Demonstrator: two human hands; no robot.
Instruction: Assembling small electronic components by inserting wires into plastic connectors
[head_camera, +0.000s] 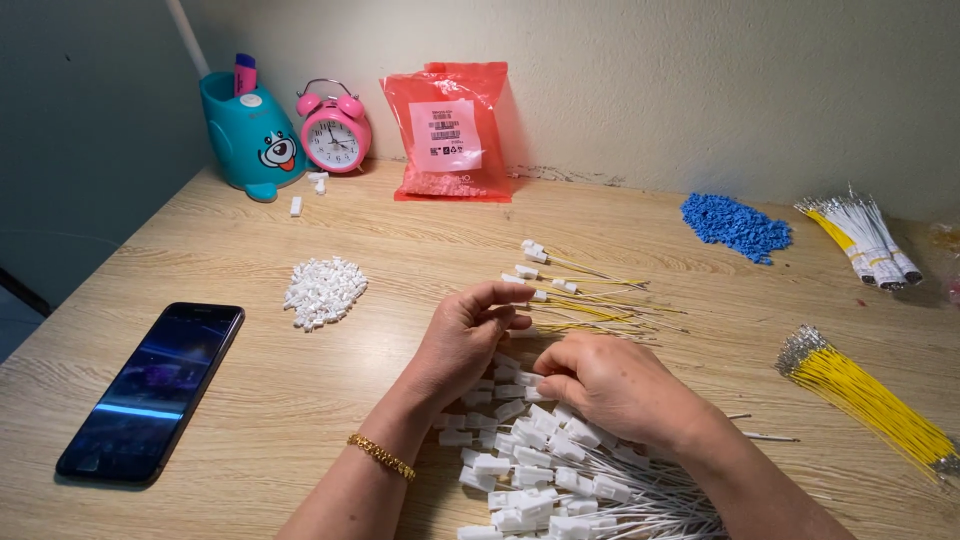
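Observation:
My left hand and my right hand meet over a heap of white wires tipped with white plastic connectors at the near edge of the wooden table. The left fingers are pinched together at the fingertips, seemingly on a small white connector piece. The right hand is curled with its fingers tucked under, pressed against the heap; what it grips is hidden. A gold bracelet circles my left wrist. Just beyond the hands lie a few yellow wires with white connectors.
A pile of loose white connectors and a black phone lie to the left. A teal pen holder, pink alarm clock and red bag stand at the back. Blue pieces and yellow wire bundles lie right.

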